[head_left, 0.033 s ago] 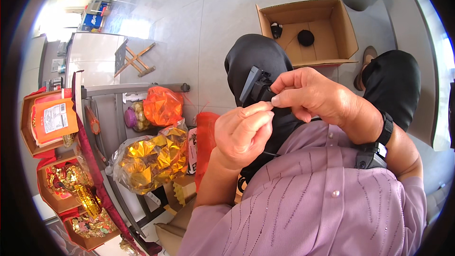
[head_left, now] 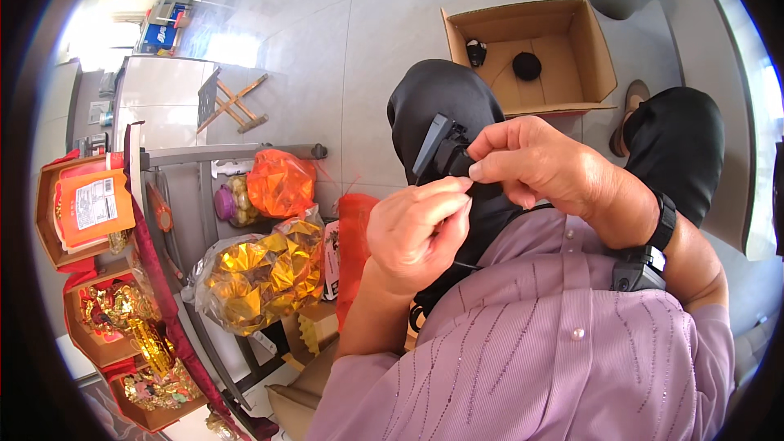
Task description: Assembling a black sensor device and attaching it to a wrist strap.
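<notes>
Right hand [head_left: 543, 165] and left hand [head_left: 416, 233] sit fingertips close together, cannot tell whether clamped on anything, at the near side of a black plastic device with flat grey panel [head_left: 445, 149] over the black-trousered left knee [head_left: 441, 86], open brown cardboard box [head_left: 523, 24] far right.

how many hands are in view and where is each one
2: the left hand, below the black device, and the right hand, with finger and thumb pinching the device's near end. Their fingertips nearly meet. No others show.
</notes>
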`<state>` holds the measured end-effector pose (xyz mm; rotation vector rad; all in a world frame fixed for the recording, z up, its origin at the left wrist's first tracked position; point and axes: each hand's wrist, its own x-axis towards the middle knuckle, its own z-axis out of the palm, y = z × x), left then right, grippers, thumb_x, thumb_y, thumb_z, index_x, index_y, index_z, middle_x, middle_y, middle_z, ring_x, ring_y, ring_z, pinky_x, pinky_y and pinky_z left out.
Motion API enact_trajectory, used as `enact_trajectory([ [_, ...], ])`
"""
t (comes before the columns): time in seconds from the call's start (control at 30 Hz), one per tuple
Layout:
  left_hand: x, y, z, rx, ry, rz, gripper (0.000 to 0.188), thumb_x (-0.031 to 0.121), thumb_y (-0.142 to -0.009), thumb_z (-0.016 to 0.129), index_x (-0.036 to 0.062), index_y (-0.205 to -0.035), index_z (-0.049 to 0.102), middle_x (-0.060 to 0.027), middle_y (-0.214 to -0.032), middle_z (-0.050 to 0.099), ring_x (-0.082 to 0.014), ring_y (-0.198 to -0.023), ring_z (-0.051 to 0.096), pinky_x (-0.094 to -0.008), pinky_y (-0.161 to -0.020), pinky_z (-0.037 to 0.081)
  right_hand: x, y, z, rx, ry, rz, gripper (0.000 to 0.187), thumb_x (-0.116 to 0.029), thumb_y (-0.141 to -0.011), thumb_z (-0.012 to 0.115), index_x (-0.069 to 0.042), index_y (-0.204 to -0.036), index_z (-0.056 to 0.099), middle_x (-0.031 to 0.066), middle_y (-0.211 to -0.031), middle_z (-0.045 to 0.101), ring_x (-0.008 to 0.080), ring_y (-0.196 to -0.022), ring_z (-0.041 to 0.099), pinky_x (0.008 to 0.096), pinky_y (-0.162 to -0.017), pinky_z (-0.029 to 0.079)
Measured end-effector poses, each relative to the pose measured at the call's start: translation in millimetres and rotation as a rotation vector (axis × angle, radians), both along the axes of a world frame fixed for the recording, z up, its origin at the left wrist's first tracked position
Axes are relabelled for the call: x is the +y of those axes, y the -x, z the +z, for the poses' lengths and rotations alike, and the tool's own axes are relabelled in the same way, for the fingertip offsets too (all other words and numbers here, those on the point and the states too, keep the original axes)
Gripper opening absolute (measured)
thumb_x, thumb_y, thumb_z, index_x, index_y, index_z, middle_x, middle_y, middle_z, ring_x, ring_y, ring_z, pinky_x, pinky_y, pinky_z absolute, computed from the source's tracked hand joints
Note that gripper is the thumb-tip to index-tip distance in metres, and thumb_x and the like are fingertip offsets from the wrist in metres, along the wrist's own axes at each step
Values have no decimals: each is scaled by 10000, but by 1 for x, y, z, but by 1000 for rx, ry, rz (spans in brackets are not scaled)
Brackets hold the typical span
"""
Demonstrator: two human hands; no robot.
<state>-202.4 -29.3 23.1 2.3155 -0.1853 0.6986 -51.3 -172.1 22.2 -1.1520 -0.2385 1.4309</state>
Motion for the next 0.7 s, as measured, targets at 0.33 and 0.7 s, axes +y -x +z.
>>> enact_trajectory([
  [0.33, -7, 42, -20, 61, 732, 313, 108, -52, -899, 552, -13, -998, 568, -144, -949, 623, -163, -718, 590, -315, -741, 530, 3, -1, 1, -113, -10, 62, 260, -185, -868, 649, 8, -1041, 639, 73, -855, 660, 88, -473, 536, 220, -431, 396],
  [0.7, 3, 38, -29, -124, 1440, 301, 90, 3, -927, 547, -3, -994, 607, -127, -1008, 628, -172, -818, 597, -365, -835, 543, 5, 7, -3, -52, 16, 0, 237, -159, -922, 647, -9, -1100, 606, 18, -582, 535, 54, -394, 400, 200, -354, 275],
])
